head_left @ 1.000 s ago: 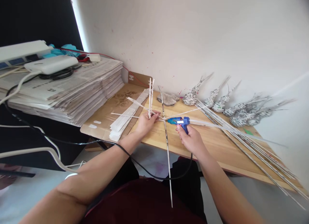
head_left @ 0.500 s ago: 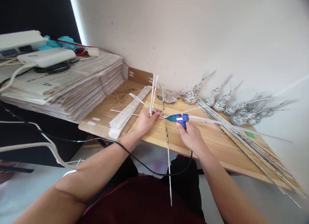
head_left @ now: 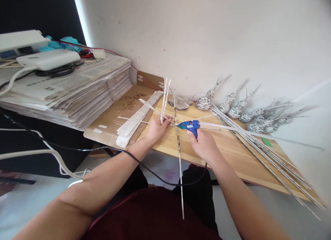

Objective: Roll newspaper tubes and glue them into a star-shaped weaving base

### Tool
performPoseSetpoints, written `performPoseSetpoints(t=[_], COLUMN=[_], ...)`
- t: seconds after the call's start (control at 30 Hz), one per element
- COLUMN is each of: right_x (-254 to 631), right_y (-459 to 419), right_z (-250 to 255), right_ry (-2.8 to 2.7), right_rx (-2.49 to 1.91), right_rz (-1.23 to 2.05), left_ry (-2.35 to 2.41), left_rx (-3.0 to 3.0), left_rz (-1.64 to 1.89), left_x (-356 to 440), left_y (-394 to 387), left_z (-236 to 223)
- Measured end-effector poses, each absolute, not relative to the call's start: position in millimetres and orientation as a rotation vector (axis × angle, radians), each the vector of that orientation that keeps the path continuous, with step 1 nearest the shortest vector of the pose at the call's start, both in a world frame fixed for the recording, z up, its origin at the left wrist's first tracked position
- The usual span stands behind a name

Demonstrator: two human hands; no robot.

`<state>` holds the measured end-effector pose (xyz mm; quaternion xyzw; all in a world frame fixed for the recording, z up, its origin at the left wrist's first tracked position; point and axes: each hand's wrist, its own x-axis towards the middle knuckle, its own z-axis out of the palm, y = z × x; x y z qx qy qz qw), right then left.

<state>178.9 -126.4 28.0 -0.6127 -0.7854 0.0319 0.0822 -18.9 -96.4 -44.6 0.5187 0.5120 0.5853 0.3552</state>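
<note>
My right hand [head_left: 203, 141] is wrapped round the handle of a blue hot glue gun [head_left: 190, 125], with a long clear glue stick [head_left: 232, 129] sticking out of its back end. The gun's nozzle meets the spot where thin rolled newspaper tubes cross. One speckled paper tube [head_left: 179, 157] runs through that crossing towards my lap. My left hand [head_left: 157, 128] is closed on paper tubes just left of the nozzle. Two white paper tubes [head_left: 165, 98] rise upright from its fingers, and others fan out to the left. My fingers hide the exact grip.
A tall newspaper stack [head_left: 108, 81] stands at left, carrying a white device [head_left: 49, 59]. Flat paper strips [head_left: 137, 122] lie on cardboard [head_left: 116, 110]. Along the wall sit several woven paper pieces [head_left: 205, 102]. Long paper tubes [head_left: 261, 150] lie at right. A black cord [head_left: 155, 176] crosses my lap.
The glue gun has tilted slightly, its back end and glue stick shifting a little left and downward. My left hand keeps its hold on the tubes, and the view has shifted slightly.
</note>
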Motion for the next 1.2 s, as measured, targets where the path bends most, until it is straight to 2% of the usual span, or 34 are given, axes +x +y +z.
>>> performPoseSetpoints(t=[0.2,0.8,1.2], right_x=[174.4,178.4,191.2], right_y=[-129.2,-128.3,-126.6], right_z=[32.9,34.4,29.9], right_ry=[-2.421,-2.440,-2.243], right_rx=[-1.807,-1.745,-1.769], right_rz=[0.005,0.029,0.230], left_ry=[1.335,1.387,1.421], left_rx=[1.334,1.349,1.396], left_rz=[1.502,1.500,1.484], left_x=[-18.9,-18.5,-18.3], left_y=[-96.9,-97.4,-99.0], left_z=[-44.5,-43.4,-39.4])
